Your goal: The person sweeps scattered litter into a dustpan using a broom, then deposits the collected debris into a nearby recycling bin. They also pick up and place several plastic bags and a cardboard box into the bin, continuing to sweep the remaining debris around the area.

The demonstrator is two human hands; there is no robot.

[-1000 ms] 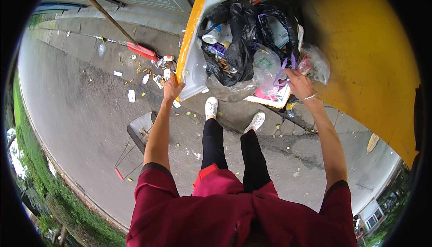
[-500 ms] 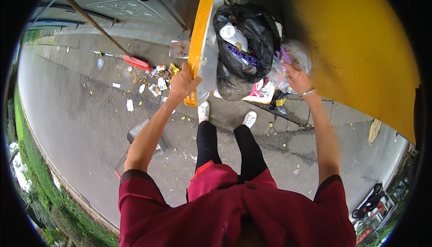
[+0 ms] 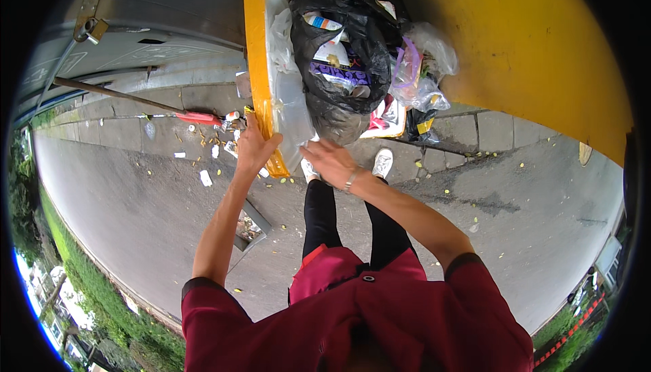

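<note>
**Left hand (image 3: 258,145) gripping the taped edge of a white foam piece (image 3: 259,53), right hand (image 3: 332,162) at its near corner**

The biggest thing around you is the curved yellow body (image 3: 522,46), ahead and well to the right of your right fingers. A grey container (image 3: 190,6) stands ahead and to the left of your left fingers. The white foam piece, edged in orange tape, stretches away from you directly ahead of your left fingers. A black plastic bag (image 3: 380,46), gaping and stuffed with rubbish, lies against it, ahead of your right fingers. Left of your left fingers a long-handled tool (image 3: 135,101) with a red head leans down to the pavement. A clear plastic bag (image 3: 437,50) sits ahead and to the right of your right fingers, just past the black one. A dustpan (image 3: 260,214) with litter in it lies on the ground, nearer to you than your left fingers.

Your left fingers are closed over the taped edge, thumb on the inner side. Your right fingers are partly bent, tips at the white corner; you cannot tell whether they grasp anything. A white shoe (image 3: 383,162) shows just right of them. Smallest are the paper scraps (image 3: 205,178), scattered left of your left fingers.
</note>
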